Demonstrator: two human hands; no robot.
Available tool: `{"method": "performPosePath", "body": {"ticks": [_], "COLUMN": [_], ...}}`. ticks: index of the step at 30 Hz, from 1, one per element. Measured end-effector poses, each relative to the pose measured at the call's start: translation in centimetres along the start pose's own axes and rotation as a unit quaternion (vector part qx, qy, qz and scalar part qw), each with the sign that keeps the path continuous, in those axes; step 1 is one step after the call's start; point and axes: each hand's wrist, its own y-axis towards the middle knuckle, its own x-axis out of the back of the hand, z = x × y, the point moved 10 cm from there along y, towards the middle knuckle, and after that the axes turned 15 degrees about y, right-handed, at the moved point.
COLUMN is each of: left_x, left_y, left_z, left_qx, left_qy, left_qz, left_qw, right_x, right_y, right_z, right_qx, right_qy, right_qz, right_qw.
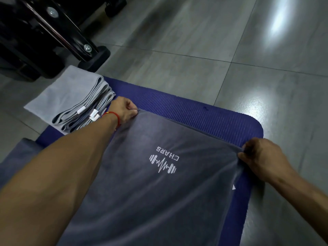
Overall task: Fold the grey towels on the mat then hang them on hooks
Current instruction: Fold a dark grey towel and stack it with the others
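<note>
A dark grey towel [152, 189] with a white barbell logo and the word CHARS lies spread over the blue mat [204, 114]. My left hand [124, 110] pinches its far left corner. My right hand [262, 157] grips its far right corner at the mat's right side. The towel's far edge looks doubled over, lying a little short of the mat's far end. A stack of folded lighter grey towels [74, 103] with white tags rests at the mat's far left corner, partly on the floor.
Black gym equipment [44, 36] with metal bolts and rubber feet stands at the far left on the grey tiled floor [213, 41]. More grey cloth [19, 153] lies at the left under my forearm. No hooks are in view.
</note>
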Motion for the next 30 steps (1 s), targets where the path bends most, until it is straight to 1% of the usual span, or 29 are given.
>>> {"method": "performPosePath", "body": {"ticks": [2, 5, 7, 9, 11, 13, 15, 16, 18, 20, 24, 26, 28, 30], "left_x": [1.2, 3.2, 5.2, 7.8, 10.8, 14.2, 18.0, 19.9, 23.6, 27.0, 32.9, 35.1, 36.4, 36.7], "left_y": [-0.6, -2.4, -4.1, -6.2, -8.7, -11.6, -15.4, -17.7, -22.6, -27.6, -37.6, -42.6, -47.4, -52.0], "left_z": [0.4, 1.3, 1.4, 1.9, 3.0, 4.9, 7.5, 9.0, 11.8, 14.5, 19.6, 22.1, 24.5, 27.0], "left_qx": [0.007, 0.019, 0.010, 0.003, -0.009, -0.015, 0.000, 0.012, 0.033, 0.053, 0.100, 0.134, 0.170, 0.214], "left_qy": [-0.013, -0.030, -0.033, -0.035, -0.033, -0.025, -0.033, -0.037, -0.035, -0.014, 0.010, 0.025, 0.032, 0.013], "left_qz": [-0.012, -0.020, -0.032, -0.063, -0.095, -0.133, -0.185, -0.216, -0.266, -0.301, -0.362, -0.386, -0.409, -0.434], "left_qw": [1.000, 0.999, 0.999, 0.997, 0.995, 0.991, 0.982, 0.976, 0.963, 0.952, 0.927, 0.913, 0.896, 0.875], "right_x": [0.5, 1.6, 2.2, 2.9, 4.3, 6.2, 8.4, 9.3, 10.6, 11.3, 10.1, 9.6, 9.3, 8.0], "right_y": [-0.5, -1.3, -1.6, -1.9, -2.5, -3.4, -5.0, -5.9, -7.4, -8.6, -11.7, -13.9, -16.4, -18.6], "right_z": [0.6, 0.6, 1.2, 2.4, 4.6, 8.1, 12.9, 15.5, 20.6, 25.4, 34.9, 39.7, 44.0, 47.8], "right_qx": [0.018, 0.013, 0.021, 0.020, 0.037, 0.098, 0.181, 0.223, 0.274, 0.290, 0.312, 0.349, 0.395, 0.418], "right_qy": [-0.008, 0.043, 0.049, 0.057, 0.056, 0.056, 0.053, 0.055, 0.086, 0.141, 0.287, 0.297, 0.277, 0.254], "right_qz": [-0.013, -0.019, -0.011, -0.007, -0.014, -0.044, -0.076, -0.084, -0.084, -0.068, 0.019, 0.038, 0.027, 0.044], "right_qw": [1.000, 0.999, 0.999, 0.998, 0.998, 0.993, 0.979, 0.970, 0.954, 0.944, 0.905, 0.888, 0.876, 0.871]}}
